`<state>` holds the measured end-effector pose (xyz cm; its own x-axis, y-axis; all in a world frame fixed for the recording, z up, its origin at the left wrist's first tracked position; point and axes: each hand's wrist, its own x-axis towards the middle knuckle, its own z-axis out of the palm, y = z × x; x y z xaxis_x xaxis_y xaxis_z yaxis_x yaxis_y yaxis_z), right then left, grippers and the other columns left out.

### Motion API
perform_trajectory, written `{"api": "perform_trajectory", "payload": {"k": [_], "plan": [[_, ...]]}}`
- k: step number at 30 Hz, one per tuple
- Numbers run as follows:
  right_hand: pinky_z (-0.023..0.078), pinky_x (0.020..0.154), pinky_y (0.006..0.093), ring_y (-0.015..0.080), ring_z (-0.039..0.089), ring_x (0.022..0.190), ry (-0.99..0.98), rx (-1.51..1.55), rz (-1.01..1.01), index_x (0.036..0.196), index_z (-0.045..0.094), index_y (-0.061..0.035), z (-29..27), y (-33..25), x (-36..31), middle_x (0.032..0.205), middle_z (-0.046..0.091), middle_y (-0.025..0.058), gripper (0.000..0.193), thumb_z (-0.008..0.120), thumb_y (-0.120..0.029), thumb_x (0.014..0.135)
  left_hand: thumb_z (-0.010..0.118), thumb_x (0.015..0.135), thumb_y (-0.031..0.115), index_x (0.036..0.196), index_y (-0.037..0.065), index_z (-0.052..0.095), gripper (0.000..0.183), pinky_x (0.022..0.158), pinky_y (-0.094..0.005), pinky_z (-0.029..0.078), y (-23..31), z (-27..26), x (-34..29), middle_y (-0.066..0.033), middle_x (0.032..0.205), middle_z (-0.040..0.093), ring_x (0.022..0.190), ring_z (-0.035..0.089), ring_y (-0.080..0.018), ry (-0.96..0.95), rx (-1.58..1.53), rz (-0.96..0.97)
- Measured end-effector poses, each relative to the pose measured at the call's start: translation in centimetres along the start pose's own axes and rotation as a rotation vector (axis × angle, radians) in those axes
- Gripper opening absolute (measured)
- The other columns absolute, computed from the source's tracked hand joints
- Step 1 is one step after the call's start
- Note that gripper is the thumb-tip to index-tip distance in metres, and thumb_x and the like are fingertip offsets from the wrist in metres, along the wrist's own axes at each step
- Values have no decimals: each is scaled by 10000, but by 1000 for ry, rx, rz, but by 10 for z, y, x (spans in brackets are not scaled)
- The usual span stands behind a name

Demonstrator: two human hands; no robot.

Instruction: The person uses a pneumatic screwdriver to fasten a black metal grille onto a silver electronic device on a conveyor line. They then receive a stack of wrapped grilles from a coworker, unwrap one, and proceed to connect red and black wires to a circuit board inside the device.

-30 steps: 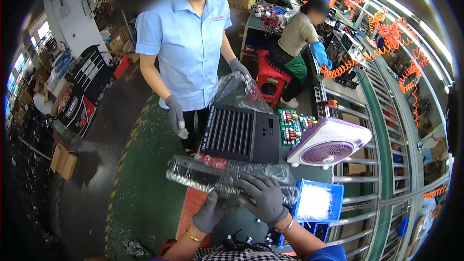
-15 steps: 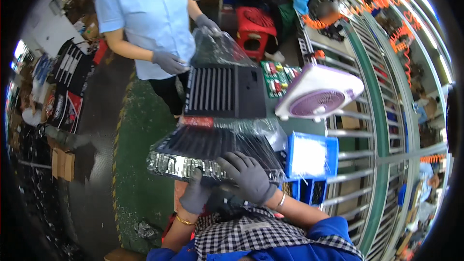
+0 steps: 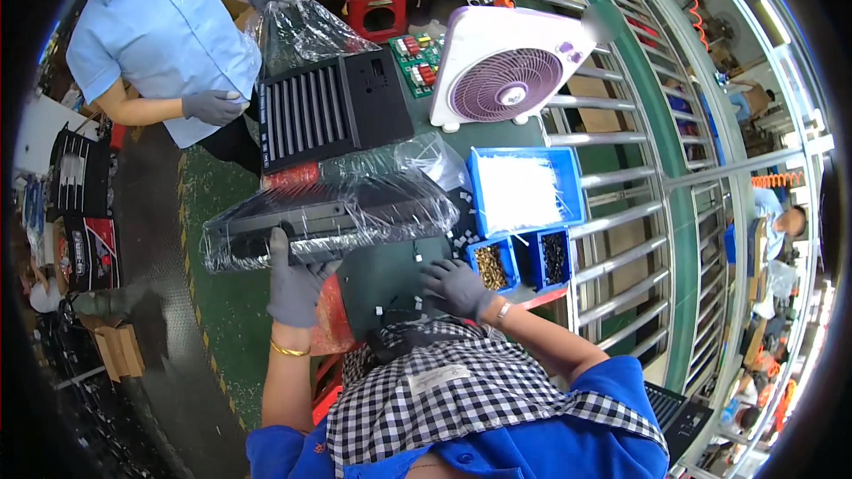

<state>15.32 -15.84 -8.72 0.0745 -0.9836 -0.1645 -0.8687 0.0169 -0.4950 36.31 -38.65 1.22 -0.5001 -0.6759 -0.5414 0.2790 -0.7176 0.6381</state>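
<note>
Over the worktop's [image 3: 390,275] left edge, the left hand [image 3: 293,279] grips a bagged black panel [image 3: 328,217] from below for support, while the right hand [image 3: 457,288] rests loosely curled, seemingly empty.

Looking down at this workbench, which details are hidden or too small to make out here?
- Bagged black panel, head view: the crinkled clear plastic glares, so its surface detail is lost.
- Left hand: its fingertips go behind the bag.
- Right hand: whether it pinches one of the small white pieces is too small to tell.
- Two small blue bins: contents are only brass and dark specks.
- Co-worker: cut off by the top edge.
</note>
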Motion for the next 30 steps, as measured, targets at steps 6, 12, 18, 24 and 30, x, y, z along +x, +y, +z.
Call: {"api": "perform_trajectory", "payload": {"k": [6,12,18,24,30], "plan": [[118,1186,552,362,216,1465,-123,-249,64,1457,418,-122,62,20,43,1552,316,171,695,609,-446,872,622,842,641,1326,125,501,718,884,-443,539,-3,-10,6,-101,1275,586,1106,607,-280,16,19,-42],[113,1164,594,361,274,1447,-377,-629,545,1482,356,-47,28,20,42,1537,357,175,712,505,-468,928,630,824,664,1353,125,482,769,906,-454,525,-3,-17,11,-107,1298,561,1117,594,-296,3,41,-16],[193,1161,550,343,332,1415,-188,-333,-147,1406,477,-144,66,-11,35,1491,421,133,571,538,-396,896,602,837,678,1356,133,479,763,903,-440,528,-7,-10,11,-93,1292,559,1119,592,-252,4,71,-7],[194,1173,525,318,323,1422,139,-355,-559,1345,514,-159,163,6,33,1514,391,107,579,574,-355,803,603,838,679,1312,128,509,733,823,-414,566,-5,-8,5,-99,1232,600,1069,626,-263,24,46,6],[84,1192,569,398,218,1460,-175,-584,180,1447,409,-21,55,19,-9,1522,374,176,712,587,-391,866,611,850,646,1309,136,511,693,814,-425,573,-20,-16,-6,-94,1228,611,1014,651,-253,92,43,11]]}}
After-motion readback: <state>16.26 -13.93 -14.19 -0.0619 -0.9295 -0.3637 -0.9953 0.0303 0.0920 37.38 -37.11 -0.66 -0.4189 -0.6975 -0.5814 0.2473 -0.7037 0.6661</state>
